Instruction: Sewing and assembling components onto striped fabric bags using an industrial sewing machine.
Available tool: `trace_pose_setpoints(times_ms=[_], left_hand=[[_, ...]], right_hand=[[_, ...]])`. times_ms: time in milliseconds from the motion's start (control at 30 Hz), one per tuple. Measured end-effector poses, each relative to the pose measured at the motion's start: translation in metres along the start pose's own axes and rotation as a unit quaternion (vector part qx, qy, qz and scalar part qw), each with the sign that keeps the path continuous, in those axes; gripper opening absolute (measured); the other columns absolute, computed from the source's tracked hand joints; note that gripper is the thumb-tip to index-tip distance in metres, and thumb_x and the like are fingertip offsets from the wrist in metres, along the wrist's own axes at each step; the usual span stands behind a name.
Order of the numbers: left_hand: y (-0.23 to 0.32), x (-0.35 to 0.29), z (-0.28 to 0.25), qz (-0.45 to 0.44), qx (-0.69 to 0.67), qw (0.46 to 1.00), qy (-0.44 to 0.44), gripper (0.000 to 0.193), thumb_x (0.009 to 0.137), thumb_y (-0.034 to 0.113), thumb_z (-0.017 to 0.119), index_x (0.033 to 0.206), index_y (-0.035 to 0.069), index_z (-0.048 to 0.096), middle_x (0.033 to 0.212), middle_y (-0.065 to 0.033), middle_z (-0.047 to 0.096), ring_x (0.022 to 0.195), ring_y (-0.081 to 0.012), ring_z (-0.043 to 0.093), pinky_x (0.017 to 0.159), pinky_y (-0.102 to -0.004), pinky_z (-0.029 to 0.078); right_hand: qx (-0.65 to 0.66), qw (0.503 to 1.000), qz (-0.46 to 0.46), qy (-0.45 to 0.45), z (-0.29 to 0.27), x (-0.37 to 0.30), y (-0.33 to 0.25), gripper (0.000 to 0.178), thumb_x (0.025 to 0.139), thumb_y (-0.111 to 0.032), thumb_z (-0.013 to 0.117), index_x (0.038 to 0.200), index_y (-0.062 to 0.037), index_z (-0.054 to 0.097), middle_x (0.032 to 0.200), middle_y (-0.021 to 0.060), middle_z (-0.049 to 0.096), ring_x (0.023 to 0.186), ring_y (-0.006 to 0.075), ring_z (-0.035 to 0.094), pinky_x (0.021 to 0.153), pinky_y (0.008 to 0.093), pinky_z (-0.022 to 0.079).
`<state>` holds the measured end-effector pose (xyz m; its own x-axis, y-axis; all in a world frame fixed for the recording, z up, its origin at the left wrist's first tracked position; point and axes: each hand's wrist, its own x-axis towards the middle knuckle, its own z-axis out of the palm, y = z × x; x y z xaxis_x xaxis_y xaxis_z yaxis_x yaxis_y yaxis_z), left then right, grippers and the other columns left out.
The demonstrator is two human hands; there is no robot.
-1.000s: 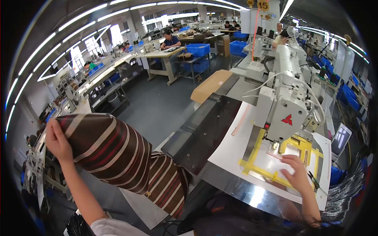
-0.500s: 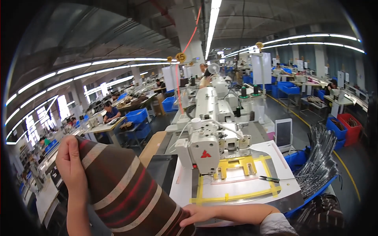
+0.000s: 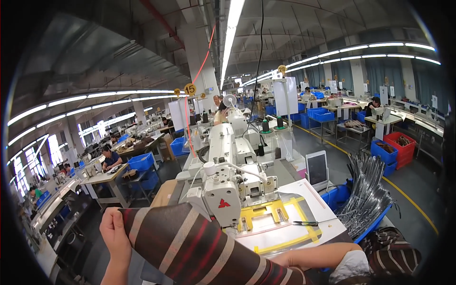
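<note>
From my screen, the brown striped cloth (image 3: 197,244) reaches farther right than half a second ago, and now it stretches in front of the white sewing machine (image 3: 222,192). The left hand (image 3: 115,230) is closed, pinching the cloth's top left corner. The right hand (image 3: 286,259) is at the cloth's lower right part; its fingers are hidden, so I can't tell their grip.

Right: red bin (image 3: 403,156) beside stacked blue bins (image 3: 388,156) | yellow line (image 3: 411,204) along floor (image 3: 420,186) | dark strips (image 3: 365,192) heaped near white-framed panel (image 3: 317,169) | tall white sheet (image 3: 286,97) | round fan (image 3: 230,100) | lit ceiling lamps (image 3: 232,33) | left: person (image 3: 111,157) bent over pale worktop (image 3: 101,178)
</note>
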<state>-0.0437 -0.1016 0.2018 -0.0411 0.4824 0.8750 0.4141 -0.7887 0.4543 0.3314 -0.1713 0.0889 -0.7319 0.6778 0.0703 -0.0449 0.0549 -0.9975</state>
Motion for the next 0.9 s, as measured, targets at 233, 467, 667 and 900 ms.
trace_pose_setpoints(times_ms=[233,467,667,900], left_hand=[[-0.012,-0.015,-0.052,-0.089,0.267,0.892,-0.353,0.034,0.092,0.034,0.047,0.082,0.005,0.060,0.069,-0.0121,0.060,0.067,-0.0271,0.060,0.061,-0.0354,0.045],[0.020,-0.031,0.028,0.136,0.164,0.912,-0.350,0.049,0.071,0.030,0.072,0.110,0.005,0.056,0.118,-0.0160,0.053,0.107,-0.0332,0.052,0.089,-0.0405,0.041],[0.006,-0.084,0.129,0.080,-0.009,0.720,-0.690,0.080,0.071,0.057,0.066,0.122,0.000,0.043,0.108,-0.0237,0.055,0.098,-0.0383,0.055,0.084,-0.0402,0.045],[0.016,-0.095,0.134,0.033,0.050,0.646,-0.761,0.033,0.077,0.005,0.048,0.110,0.001,0.055,0.099,-0.0221,0.059,0.097,-0.0329,0.057,0.086,-0.0376,0.044]], right_hand=[[0.001,0.986,0.133,0.097,-0.011,-0.026,0.017,0.058,0.090,-0.041,0.052,0.132,-0.0016,0.041,0.126,0.0079,0.051,0.113,0.0154,0.048,0.097,0.0277,0.036],[-0.243,0.956,0.130,0.098,-0.053,-0.006,-0.005,0.044,0.092,-0.038,0.050,0.119,-0.0030,0.052,0.108,0.0076,0.059,0.100,0.0137,0.052,0.089,0.0285,0.040],[-0.172,0.980,0.102,-0.017,-0.036,0.001,0.003,0.039,0.094,-0.032,0.049,0.118,-0.0018,0.053,0.108,0.0086,0.061,0.096,0.0172,0.056,0.086,0.0296,0.043],[-0.651,0.664,0.056,0.364,-0.092,-0.094,0.111,0.027,0.085,-0.028,0.058,0.104,-0.0099,0.065,0.110,0.0101,0.062,0.095,0.0284,0.059,0.085,0.0365,0.046]])
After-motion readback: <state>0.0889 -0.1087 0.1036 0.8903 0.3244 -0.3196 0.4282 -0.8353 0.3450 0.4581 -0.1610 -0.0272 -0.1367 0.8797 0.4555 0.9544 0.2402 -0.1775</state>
